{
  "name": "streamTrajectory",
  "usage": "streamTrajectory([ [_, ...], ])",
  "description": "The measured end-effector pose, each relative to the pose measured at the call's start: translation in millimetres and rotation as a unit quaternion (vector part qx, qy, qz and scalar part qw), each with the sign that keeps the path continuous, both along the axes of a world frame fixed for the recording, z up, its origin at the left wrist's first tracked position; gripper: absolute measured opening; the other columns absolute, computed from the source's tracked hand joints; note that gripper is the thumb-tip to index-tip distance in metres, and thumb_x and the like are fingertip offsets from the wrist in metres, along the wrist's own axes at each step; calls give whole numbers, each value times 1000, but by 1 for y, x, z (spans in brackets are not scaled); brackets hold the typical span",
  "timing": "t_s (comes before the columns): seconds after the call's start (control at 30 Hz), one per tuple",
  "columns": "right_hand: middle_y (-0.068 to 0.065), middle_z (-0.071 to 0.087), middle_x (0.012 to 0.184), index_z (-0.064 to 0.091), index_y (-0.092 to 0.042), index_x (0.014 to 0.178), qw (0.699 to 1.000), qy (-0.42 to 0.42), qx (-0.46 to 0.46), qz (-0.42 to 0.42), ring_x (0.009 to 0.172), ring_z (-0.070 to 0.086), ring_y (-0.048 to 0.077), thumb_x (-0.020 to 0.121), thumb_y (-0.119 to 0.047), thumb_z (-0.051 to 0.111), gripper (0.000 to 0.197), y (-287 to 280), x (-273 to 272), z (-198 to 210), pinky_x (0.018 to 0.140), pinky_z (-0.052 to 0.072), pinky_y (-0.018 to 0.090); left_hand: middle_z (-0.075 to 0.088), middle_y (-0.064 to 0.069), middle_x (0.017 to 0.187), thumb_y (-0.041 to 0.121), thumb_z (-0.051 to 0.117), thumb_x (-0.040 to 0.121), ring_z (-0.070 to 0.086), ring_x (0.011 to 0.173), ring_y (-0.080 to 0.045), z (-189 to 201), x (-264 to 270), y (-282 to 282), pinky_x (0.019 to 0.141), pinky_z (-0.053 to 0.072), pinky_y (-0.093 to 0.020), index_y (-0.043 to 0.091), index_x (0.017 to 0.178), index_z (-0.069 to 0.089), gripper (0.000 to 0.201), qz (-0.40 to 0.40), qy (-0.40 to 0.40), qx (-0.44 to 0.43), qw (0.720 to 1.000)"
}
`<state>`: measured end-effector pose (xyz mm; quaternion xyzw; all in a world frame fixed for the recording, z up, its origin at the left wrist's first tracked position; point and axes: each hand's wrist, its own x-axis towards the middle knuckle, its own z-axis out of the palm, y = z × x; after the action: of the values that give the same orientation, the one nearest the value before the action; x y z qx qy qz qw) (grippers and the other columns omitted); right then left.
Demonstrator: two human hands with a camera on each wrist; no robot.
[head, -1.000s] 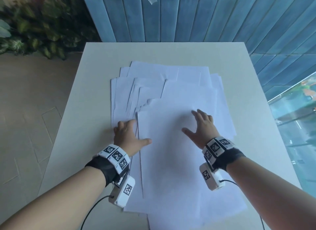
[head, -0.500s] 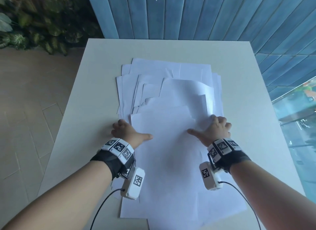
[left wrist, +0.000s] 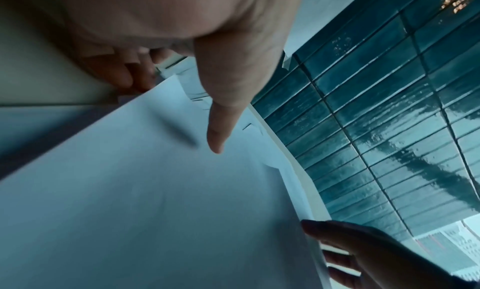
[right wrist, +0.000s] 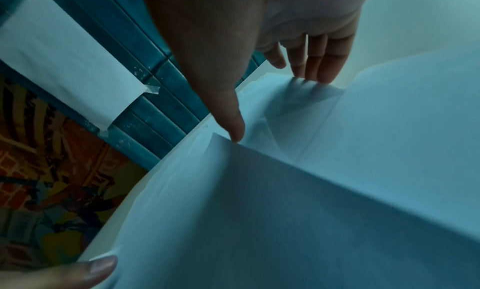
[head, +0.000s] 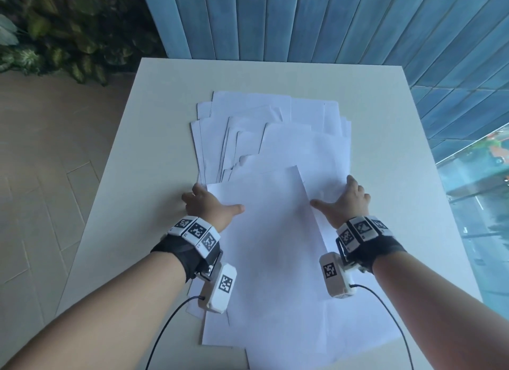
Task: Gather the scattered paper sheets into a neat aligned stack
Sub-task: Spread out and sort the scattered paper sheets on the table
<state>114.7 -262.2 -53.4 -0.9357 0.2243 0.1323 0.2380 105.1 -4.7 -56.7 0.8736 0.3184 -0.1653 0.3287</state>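
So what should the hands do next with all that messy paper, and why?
Probably push both hands toward each other to squeeze the sheets together. The left hand sits at the left edge of the paper sheets and the right hand near the right edge, thumbs lying on top. The sheets fan out unevenly across the table, so their sides need squaring first.

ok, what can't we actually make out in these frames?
- Sheet count: in the head view the paper sheets overlap, so lower ones are mostly covered.
- Left hand fingers: head view hides the tips past the pile's edge; left wrist view has the palm blocking them.
- Right hand fingertips: the head view shows only their backs; right wrist view is too blurred to show whether they tuck under a sheet.
- Near edge of the table: cut off by the frame and forearms.
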Motion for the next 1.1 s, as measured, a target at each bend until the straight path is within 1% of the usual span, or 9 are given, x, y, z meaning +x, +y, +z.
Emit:
streamTrajectory([
  [0.1,12,48,135,26,-5,143,997,-31,70,-34,126,43,29,74,-42,73,92,-1,5,2,101,36,38,46,-13,136,48,87,58,46,127,-29,-3,4,3,102,44,-41,3,136,34,105,4,-3,-20,1000],
  [0.2,12,53,129,40,-7,137,995,-23,95,-21,120,49,29,79,-53,63,78,-4,7,4,99,38,38,44,-10,135,52,86,55,42,127,-30,-1,4,5,102,43,-43,12,134,40,100,-12,7,1,1000],
  [0.33,11,41,134,39,-13,139,996,-1,88,-17,128,37,30,68,-62,69,92,-4,5,8,104,34,43,30,-10,135,51,86,53,34,124,-33,5,2,2,98,42,-42,17,129,42,94,-34,36,35,998],
  [0.43,12,35,138,29,-12,143,998,30,55,16,130,33,31,60,-54,80,106,6,4,9,105,34,42,22,-11,140,40,87,59,40,122,-31,8,4,-10,94,42,-35,12,137,33,99,-46,48,28,997],
  [0.53,13,36,137,23,-8,144,996,29,86,10,125,41,29,58,-37,86,111,17,9,7,99,39,35,20,-12,140,29,85,65,49,94,-28,12,10,-18,79,45,-30,8,138,27,95,-41,61,0,997],
  [0.63,12,42,133,30,-6,139,993,37,116,-15,115,47,25,62,-24,85,97,17,14,7,82,36,26,35,-15,141,23,85,66,53,114,-30,10,16,-15,86,46,-30,3,139,25,96,-26,62,-14,998],
  [0.73,11,48,128,44,-9,130,991,45,121,-25,92,48,19,63,-22,85,80,17,19,5,76,39,26,53,-13,129,18,84,67,57,112,-29,7,19,-13,89,50,-32,1,136,26,92,-2,51,-21,999],
  [0.93,10,39,128,44,-11,125,996,26,71,-55,121,35,29,63,-30,83,76,34,21,3,94,36,36,33,-14,138,32,81,67,37,128,-32,11,17,-16,93,41,-37,11,131,36,81,-10,62,48,997],
  [1.1,11,40,128,37,-7,127,987,14,137,-86,100,47,25,64,-14,83,78,36,27,10,74,42,32,36,-16,135,21,86,66,55,113,-33,7,23,-19,83,45,-33,4,127,36,81,22,29,-10,999],
])
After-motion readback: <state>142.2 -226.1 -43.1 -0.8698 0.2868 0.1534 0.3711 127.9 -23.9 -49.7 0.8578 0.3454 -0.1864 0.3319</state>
